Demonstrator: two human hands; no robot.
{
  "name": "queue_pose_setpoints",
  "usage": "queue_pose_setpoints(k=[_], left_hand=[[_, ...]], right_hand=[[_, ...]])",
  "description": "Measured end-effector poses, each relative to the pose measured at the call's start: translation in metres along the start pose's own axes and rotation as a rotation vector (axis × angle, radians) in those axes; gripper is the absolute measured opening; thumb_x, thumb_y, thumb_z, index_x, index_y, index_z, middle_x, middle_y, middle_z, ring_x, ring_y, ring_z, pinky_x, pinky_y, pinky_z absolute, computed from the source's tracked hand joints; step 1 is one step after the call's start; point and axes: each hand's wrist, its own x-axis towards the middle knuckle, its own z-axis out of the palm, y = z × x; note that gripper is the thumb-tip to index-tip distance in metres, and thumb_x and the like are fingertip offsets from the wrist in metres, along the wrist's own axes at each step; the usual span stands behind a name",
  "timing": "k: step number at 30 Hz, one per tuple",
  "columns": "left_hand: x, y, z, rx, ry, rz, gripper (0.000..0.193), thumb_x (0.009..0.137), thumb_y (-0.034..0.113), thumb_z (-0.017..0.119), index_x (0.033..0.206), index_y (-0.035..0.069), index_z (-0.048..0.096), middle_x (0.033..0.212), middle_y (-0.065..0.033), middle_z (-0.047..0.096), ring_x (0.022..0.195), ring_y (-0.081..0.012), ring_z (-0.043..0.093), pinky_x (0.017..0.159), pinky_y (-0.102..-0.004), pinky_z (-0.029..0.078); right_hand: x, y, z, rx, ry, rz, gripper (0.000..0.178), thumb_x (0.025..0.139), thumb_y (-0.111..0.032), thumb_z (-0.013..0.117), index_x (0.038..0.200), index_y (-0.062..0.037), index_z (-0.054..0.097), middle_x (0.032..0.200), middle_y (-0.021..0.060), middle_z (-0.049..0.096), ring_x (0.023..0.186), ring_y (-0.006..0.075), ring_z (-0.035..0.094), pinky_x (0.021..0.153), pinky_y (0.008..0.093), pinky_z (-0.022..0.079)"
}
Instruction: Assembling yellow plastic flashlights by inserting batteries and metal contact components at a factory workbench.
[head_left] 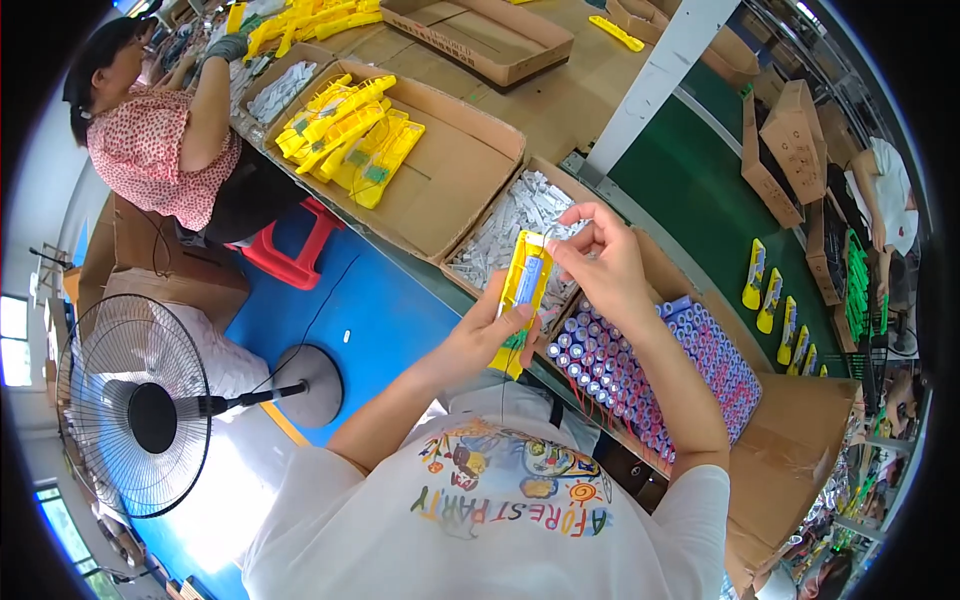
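My left hand (480, 328) is wrapped round a yellow plastic housing (512, 276), holding it tilted in front of my chest. A blue cylindrical battery cell (529, 281) lies in the housing, and part of a green circuit board (516, 340) shows by my left fingers. At the housing's upper end, my right hand (603, 262) is closed in a pinch on a small white plastic piece (536, 240). Just behind the housing is a carton of white plastic strips (494, 232). Below my right forearm sits a box of purple-wrapped battery cells (690, 365) with pale ends.
Yellow housings (345, 130) fill part of a cardboard tray (455, 150). A metal post (655, 90) rises beyond my right hand, before a green conveyor (690, 165) carrying yellow units (771, 300). A co-worker (165, 150) works at left. A fan (150, 415) stands nearby.
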Motion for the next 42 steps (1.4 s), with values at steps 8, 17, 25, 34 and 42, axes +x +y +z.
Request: queue_pose_setpoints(k=[8, 17, 25, 34, 42], left_hand=[[0.033, -0.004, -0.027, 0.42, -0.242, 0.347, 0.052, 0.101, 0.024, 0.043, 0.145, 0.008, 0.021, 0.112, -0.0127, 0.059, 0.092, -0.0193, 0.063, 0.079, -0.0324, 0.053], [0.1, 0.07, -0.188, 1.938, 0.943, -0.049, 0.027, 0.075, 0.003, 0.063, 0.101, 0.002, 0.058, 0.103, -0.0178, 0.058, 0.101, -0.0362, 0.057, 0.08, -0.0415, 0.051], [0.071, 0.067, -0.074, 0.643, 0.496, 0.514, 0.047, 0.092, 0.008, 0.055, 0.133, 0.007, 0.033, 0.105, -0.0144, 0.06, 0.089, -0.032, 0.065, 0.079, -0.0421, 0.053], [0.04, 0.026, 0.022, -0.643, 0.117, -0.107, 0.05, 0.086, 0.007, 0.051, 0.132, 0.011, 0.03, 0.11, -0.0118, 0.053, 0.108, -0.0288, 0.054, 0.096, -0.0456, 0.044], [0.027, -0.006, 0.051, -0.013, 0.037, 0.238, 0.052, 0.084, 0.001, 0.041, 0.134, 0.007, 0.028, 0.106, -0.0094, 0.048, 0.09, -0.0172, 0.054, 0.08, -0.0328, 0.047]], right_hand=[[0.001, 0.015, -0.074, -0.234, 0.046, -0.12, 0.022, 0.098, -0.013, 0.051, 0.115, -0.0022, 0.059, 0.103, 0.003, 0.063, 0.09, 0.0097, 0.059, 0.074, 0.023, 0.049], [0.042, 0.235, -0.564, -0.879, 0.608, 0.16, 0.022, 0.095, -0.018, 0.048, 0.105, -0.0096, 0.065, 0.097, 0.0152, 0.063, 0.094, 0.0384, 0.059, 0.082, 0.0438, 0.047], [0.022, 0.01, -0.185, -0.658, 0.076, -0.282, 0.021, 0.091, -0.009, 0.057, 0.111, -0.0059, 0.063, 0.103, 0.0115, 0.064, 0.095, 0.0195, 0.063, 0.081, 0.0294, 0.049], [-0.039, 0.005, -0.056, -0.666, -0.351, -0.973, 0.027, 0.072, 0.003, 0.067, 0.097, -0.008, 0.067, 0.103, 0.0077, 0.066, 0.09, 0.0236, 0.062, 0.076, 0.0315, 0.052], [-0.066, -0.02, -0.029, 0.088, -0.088, -0.065, 0.008, 0.085, -0.004, 0.063, 0.091, 0.0008, 0.065, 0.078, 0.002, 0.062, 0.063, 0.0031, 0.055, 0.053, 0.0176, 0.041]])
